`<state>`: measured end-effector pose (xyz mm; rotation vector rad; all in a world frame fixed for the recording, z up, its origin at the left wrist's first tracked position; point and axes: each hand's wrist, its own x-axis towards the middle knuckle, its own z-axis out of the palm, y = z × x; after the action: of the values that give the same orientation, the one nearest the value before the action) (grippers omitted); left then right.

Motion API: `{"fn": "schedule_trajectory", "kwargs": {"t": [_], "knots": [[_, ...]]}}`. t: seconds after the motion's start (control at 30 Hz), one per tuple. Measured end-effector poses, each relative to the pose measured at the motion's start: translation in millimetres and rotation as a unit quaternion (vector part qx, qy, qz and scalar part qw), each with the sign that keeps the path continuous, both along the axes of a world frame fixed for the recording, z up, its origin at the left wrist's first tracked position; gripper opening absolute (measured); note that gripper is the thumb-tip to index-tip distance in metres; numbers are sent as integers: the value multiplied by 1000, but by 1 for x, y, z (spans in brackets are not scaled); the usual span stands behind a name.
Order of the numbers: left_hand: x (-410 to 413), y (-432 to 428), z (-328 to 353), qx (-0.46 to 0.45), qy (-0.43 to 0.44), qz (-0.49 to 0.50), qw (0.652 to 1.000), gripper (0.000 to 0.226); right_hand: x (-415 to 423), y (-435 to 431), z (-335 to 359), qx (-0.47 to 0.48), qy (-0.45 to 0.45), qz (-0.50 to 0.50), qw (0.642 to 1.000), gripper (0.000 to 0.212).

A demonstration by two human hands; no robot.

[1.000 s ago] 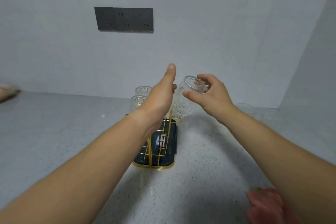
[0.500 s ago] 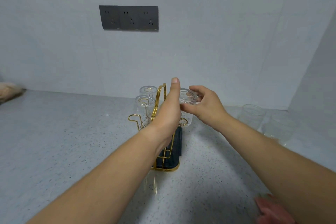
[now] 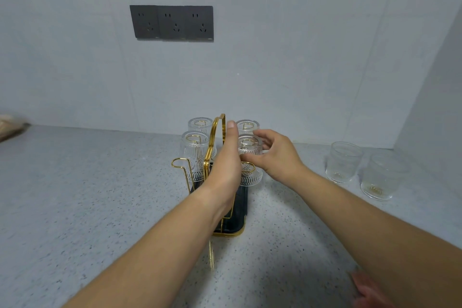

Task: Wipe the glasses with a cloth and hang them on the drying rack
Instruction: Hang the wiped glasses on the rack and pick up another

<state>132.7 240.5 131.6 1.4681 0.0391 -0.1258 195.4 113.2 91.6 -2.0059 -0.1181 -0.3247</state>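
A gold wire drying rack (image 3: 217, 130) on a dark tray stands mid-counter with several ribbed glasses hung upside down on its pegs. My right hand (image 3: 278, 155) wraps thumb and fingers around the near right glass (image 3: 250, 179), which sits inverted over a peg. My left hand (image 3: 225, 167) is held flat and upright, fingers straight, between the rack's handle and that glass, holding nothing. Three other glasses hang at the near left (image 3: 195, 155), far left (image 3: 200, 124) and far right (image 3: 247, 124). An empty gold peg (image 3: 178, 164) sticks out at the rack's near left.
Two clear glasses (image 3: 343, 162) (image 3: 382, 177) stand upright on the speckled counter to the right, near the corner wall. A pink cloth (image 3: 370, 290) lies at the bottom right edge. A dark socket strip (image 3: 172, 22) is on the wall. Something brownish (image 3: 10, 125) lies at the far left.
My right hand brought the tilted glass down and upright over the near right peg. My left hand dropped lower beside the handle. The view shifted, showing the two counter glasses.
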Motion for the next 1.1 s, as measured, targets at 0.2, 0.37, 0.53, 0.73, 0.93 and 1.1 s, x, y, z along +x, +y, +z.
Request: {"fn": "schedule_trajectory", "kwargs": {"t": [0.2,0.37,0.53,0.73,0.93,1.1], "knots": [[5,2,-9,-13,-24,6,1000,75,4,-1,-5,-1,2,1,1000,108],[6,3,-15,-16,-52,-7,999,68,6,-4,-5,-34,6,11,999,88],[-13,0,-7,22,-98,-3,995,31,-5,-16,-3,-28,-5,7,1000,86],[-50,-10,-6,70,-232,-5,970,53,-46,-71,2,0,-23,-32,999,67],[-57,-60,-8,65,-246,-42,966,39,-95,-158,-12,-1,-27,-133,991,47],[-18,-114,-50,92,-141,-85,982,18,-120,-227,-22,13,-11,-224,974,44]]}}
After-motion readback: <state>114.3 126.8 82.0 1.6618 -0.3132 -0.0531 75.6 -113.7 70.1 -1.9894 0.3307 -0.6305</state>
